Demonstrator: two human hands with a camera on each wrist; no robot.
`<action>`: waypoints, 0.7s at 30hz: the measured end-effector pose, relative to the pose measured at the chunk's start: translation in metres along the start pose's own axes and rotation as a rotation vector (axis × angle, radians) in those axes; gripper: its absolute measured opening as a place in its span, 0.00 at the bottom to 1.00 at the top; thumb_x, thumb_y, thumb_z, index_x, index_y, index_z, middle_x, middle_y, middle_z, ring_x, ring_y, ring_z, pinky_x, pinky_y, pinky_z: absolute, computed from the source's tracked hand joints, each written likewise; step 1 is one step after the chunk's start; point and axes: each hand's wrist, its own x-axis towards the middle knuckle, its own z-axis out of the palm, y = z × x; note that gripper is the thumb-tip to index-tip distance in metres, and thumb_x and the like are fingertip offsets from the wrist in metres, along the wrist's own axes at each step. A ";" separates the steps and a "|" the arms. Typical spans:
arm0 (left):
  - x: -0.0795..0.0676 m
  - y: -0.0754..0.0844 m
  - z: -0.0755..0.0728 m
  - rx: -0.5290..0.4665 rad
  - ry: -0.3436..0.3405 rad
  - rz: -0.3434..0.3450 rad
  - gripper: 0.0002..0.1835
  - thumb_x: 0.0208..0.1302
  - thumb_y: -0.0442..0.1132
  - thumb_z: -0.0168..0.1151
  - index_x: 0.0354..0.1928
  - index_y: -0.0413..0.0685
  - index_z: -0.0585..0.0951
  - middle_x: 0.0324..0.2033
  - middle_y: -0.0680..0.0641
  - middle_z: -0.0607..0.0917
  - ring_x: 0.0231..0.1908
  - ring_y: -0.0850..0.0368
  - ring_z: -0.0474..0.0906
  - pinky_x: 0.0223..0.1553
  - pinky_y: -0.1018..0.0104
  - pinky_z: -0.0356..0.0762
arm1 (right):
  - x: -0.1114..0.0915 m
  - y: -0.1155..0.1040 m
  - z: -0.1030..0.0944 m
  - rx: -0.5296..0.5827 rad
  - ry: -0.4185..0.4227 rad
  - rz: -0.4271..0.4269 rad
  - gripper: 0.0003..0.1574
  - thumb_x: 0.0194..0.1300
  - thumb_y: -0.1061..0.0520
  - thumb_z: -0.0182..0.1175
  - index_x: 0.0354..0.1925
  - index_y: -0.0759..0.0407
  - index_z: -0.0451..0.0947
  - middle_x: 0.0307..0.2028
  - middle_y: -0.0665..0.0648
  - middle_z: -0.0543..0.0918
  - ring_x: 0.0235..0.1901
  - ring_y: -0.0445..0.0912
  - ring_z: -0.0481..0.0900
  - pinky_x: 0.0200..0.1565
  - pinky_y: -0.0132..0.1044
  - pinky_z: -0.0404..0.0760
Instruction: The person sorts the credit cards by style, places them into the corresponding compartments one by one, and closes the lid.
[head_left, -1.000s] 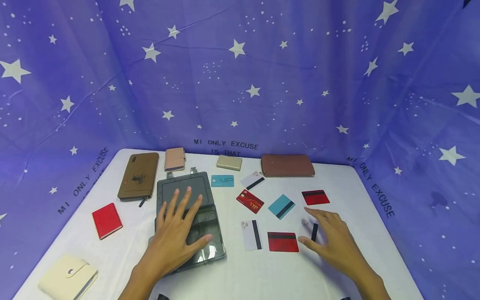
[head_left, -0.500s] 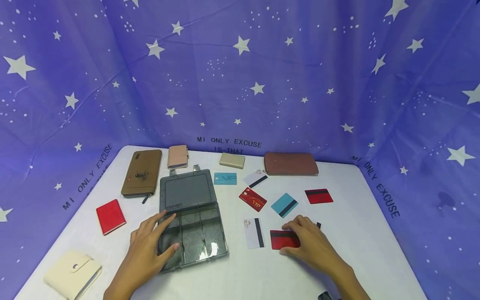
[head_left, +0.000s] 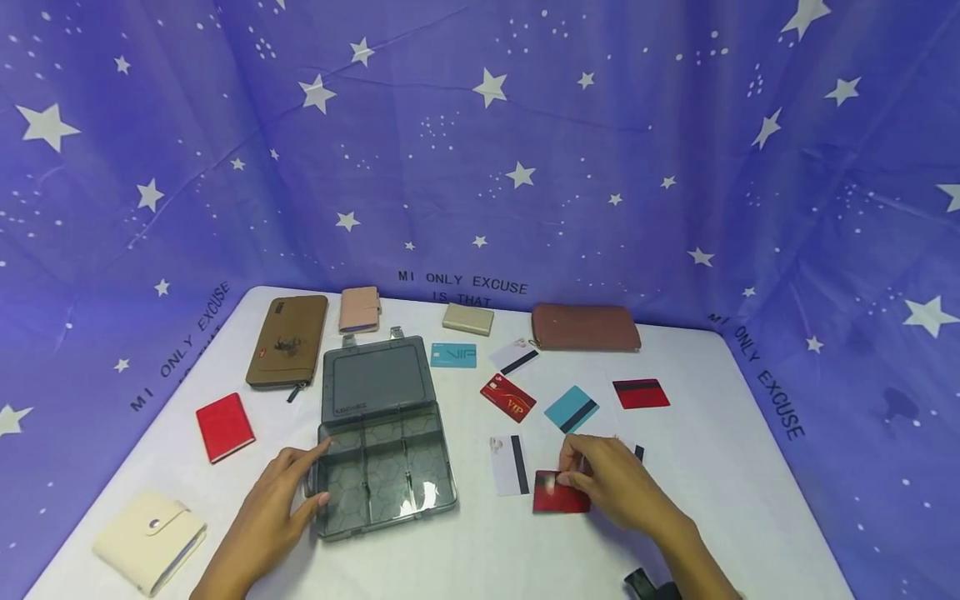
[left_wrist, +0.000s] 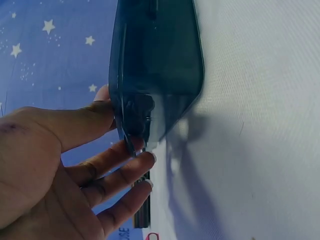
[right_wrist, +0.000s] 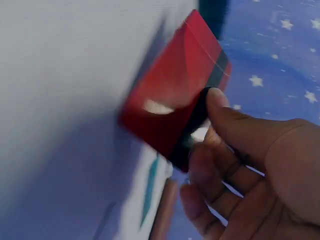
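Observation:
My right hand [head_left: 622,483] pinches a red card [head_left: 558,496] between thumb and fingers, close over the table. In the right wrist view the card [right_wrist: 170,90], with its dark stripe, is tilted. My left hand [head_left: 266,508] rests its index finger and thumb at the left edge of a dark see-through divided box [head_left: 386,475], its fingers only slightly bent. The box's lid lies folded back, and its compartments show bare floors. In the left wrist view the fingers [left_wrist: 125,205] spread around the box's corner [left_wrist: 155,90].
Loose cards lie right of the box: a red VIP card [head_left: 507,398], a teal striped card [head_left: 572,409], white striped cards [head_left: 502,467] and another red one [head_left: 641,394]. Wallets stand behind, brown [head_left: 287,342] and reddish [head_left: 585,327]. A red booklet [head_left: 225,427] and cream wallet [head_left: 150,542] lie left.
My right hand has moved left from over a white card, taken hold of the red card and tilted it up. My left hand has drawn back from over the box to its left edge.

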 end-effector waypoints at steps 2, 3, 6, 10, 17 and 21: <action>0.000 -0.001 -0.001 -0.001 0.014 0.011 0.41 0.49 0.33 0.78 0.68 0.48 0.74 0.46 0.51 0.80 0.46 0.58 0.76 0.46 0.55 0.73 | 0.004 -0.009 -0.004 0.118 -0.014 -0.039 0.13 0.58 0.53 0.72 0.33 0.40 0.75 0.24 0.39 0.77 0.26 0.37 0.73 0.33 0.32 0.72; -0.001 -0.001 -0.001 -0.003 0.020 0.016 0.41 0.48 0.33 0.78 0.68 0.48 0.74 0.45 0.51 0.80 0.44 0.60 0.75 0.44 0.57 0.73 | 0.006 -0.014 -0.006 0.175 -0.026 -0.048 0.12 0.60 0.54 0.71 0.37 0.41 0.76 0.25 0.41 0.78 0.26 0.38 0.73 0.31 0.31 0.73; 0.000 -0.003 -0.001 -0.012 0.024 0.020 0.41 0.48 0.33 0.78 0.68 0.46 0.73 0.43 0.52 0.79 0.39 0.62 0.74 0.40 0.61 0.73 | 0.015 -0.031 -0.004 0.345 -0.063 -0.092 0.19 0.65 0.56 0.67 0.51 0.39 0.76 0.27 0.46 0.80 0.25 0.41 0.76 0.30 0.31 0.75; 0.001 -0.005 -0.002 -0.024 -0.013 -0.009 0.42 0.49 0.35 0.77 0.69 0.42 0.71 0.43 0.52 0.79 0.36 0.63 0.73 0.37 0.62 0.73 | 0.028 -0.055 0.008 0.497 -0.125 -0.140 0.29 0.68 0.59 0.63 0.61 0.34 0.71 0.28 0.49 0.81 0.23 0.47 0.81 0.31 0.34 0.78; 0.003 -0.004 -0.003 -0.034 -0.063 -0.058 0.42 0.51 0.35 0.77 0.70 0.42 0.71 0.46 0.51 0.80 0.37 0.63 0.74 0.39 0.62 0.73 | 0.054 -0.091 0.038 0.522 -0.131 -0.179 0.29 0.65 0.60 0.66 0.61 0.41 0.74 0.26 0.48 0.82 0.20 0.51 0.79 0.23 0.33 0.75; 0.003 -0.005 -0.001 -0.035 -0.068 -0.057 0.42 0.51 0.36 0.77 0.70 0.41 0.71 0.46 0.51 0.80 0.36 0.63 0.74 0.38 0.62 0.73 | 0.062 -0.100 0.051 0.364 -0.089 -0.187 0.30 0.62 0.55 0.69 0.62 0.46 0.75 0.25 0.42 0.81 0.19 0.40 0.74 0.23 0.30 0.74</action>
